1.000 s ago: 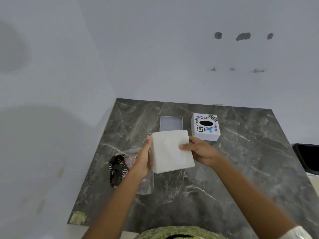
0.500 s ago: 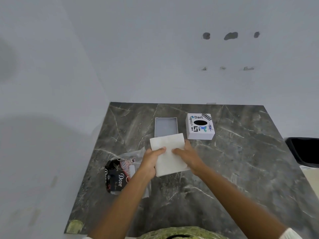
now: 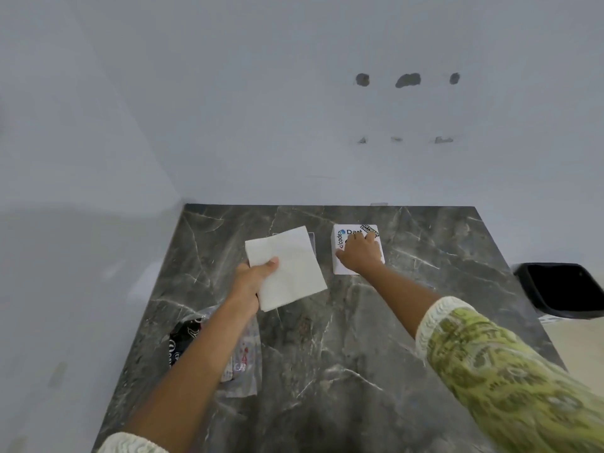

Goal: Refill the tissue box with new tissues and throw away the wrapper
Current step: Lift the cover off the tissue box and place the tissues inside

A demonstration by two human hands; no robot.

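A white stack of tissues [image 3: 291,266] is pinched at its near-left corner by my left hand [image 3: 251,284] and held above the dark marble table [image 3: 376,338]. The stack hides most of the grey box base [image 3: 312,240]; only a sliver shows at its right edge. To the right stands the white tissue box cover [image 3: 340,238] with stickers and printed words. My right hand [image 3: 359,253] lies over its top, thumb on the left side, fingers across the far right. The plastic wrapper [image 3: 243,361], black-printed at one end, lies under my left forearm.
A black bin [image 3: 562,289] stands on the floor beyond the table's right edge. White walls close off the back and the left of the table. The near-left table corner is chipped.
My right hand let go of the tissue stack and reached right onto the box cover. My left hand alone now holds the stack, moved further back over the grey base.
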